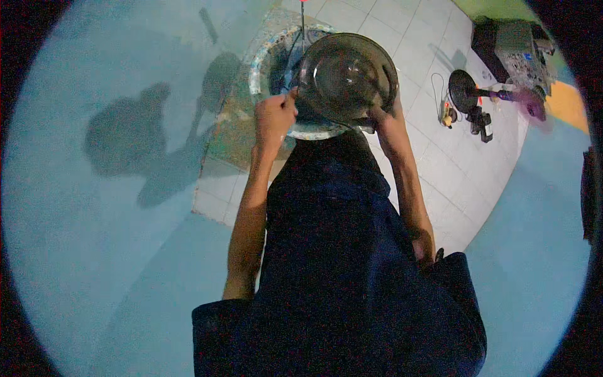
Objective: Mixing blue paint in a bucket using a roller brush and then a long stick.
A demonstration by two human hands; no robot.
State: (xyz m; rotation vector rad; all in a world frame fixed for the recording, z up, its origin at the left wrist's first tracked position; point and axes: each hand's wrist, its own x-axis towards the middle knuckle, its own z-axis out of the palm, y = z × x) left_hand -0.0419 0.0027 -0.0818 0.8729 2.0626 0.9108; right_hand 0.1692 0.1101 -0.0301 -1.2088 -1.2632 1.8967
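One dish (339,72): dark, round, over the speckled basin (255,75).
Right hand (391,125): pinches the dish's near right rim.
Left hand (275,117): fingers curled beside it; grip unclear.

Two hands show, one left hand (276,117) and one right hand (387,129), with two bare forearms (249,213) and two dark sleeves (218,317). There is one translucent round dish (348,76), one basin (255,76) with a speckled rim, one black round pan-like object (462,91) and one small corded item (448,115); the piled things (516,49) at upper right blur past counting.
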